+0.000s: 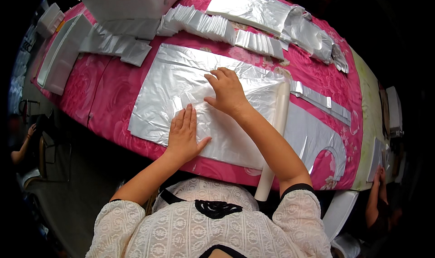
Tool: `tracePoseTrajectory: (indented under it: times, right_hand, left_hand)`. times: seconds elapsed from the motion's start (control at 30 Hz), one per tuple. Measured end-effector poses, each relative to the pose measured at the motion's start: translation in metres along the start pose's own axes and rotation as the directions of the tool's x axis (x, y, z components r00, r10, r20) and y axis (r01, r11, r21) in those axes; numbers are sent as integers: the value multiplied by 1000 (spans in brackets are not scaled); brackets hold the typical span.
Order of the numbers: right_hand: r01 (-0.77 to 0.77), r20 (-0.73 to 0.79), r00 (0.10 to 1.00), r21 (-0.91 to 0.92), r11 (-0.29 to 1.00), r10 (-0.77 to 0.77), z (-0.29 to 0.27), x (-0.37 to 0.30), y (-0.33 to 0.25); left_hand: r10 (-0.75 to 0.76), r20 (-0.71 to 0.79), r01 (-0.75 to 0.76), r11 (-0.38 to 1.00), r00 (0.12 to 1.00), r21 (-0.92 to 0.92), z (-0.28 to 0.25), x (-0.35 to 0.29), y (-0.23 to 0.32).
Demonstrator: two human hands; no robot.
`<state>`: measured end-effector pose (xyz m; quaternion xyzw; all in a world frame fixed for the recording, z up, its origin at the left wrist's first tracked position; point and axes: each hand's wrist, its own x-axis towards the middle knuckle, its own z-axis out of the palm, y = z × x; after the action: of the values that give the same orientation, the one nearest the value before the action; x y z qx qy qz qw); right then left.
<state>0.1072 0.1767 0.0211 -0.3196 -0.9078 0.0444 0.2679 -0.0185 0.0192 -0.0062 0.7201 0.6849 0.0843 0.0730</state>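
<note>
Fingers [187, 115] of the left hand [182, 139] lie straight and close together, flat on the silvery plastic sheet [222, 133], with the thumb stretched apart; the right hand [226, 93] is arched over the same sheet, its fingers slightly spread and a wide gap before its thumb, though whether its fingertips press down cannot be told. Neither hand grips anything. The sheet lies on the surface [115, 97], which is covered in pink floral cloth. Along the sheet's right edge runs a pale tube [282, 101], crossed by the right forearm. Right of the sheet lie a plastic piece with a curved cut-out [306, 129] and narrow silvery strips [319, 99]. Beyond the sheet stand a row of folded white packets [197, 22] and a white plastic bin [136, 3].
</note>
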Motion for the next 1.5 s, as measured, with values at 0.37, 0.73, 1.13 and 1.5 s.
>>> tracePoseTrajectory:
  times: [0.37, 0.73, 1.13, 1.5]
  right_hand:
    - [-341, -132, 909, 314, 886, 396, -3, -1, 31]
    - [-267, -151, -48, 954, 133, 987, -165, -174, 264]
    - [-356, 100, 932, 73, 932, 348, -127, -227, 42]
    - [-48, 335, 942, 135, 990, 0, -89, -168, -1]
  left_hand:
    - [12, -24, -11, 999, 1000, 36, -1, -2, -3]
    - [1, 12, 0, 999, 1000, -47, -5, -1, 0]
    - [-638, 170, 111, -132, 751, -985, -10, 7, -44]
    - [-703, 26, -169, -206, 710, -964, -49, -15, -102]
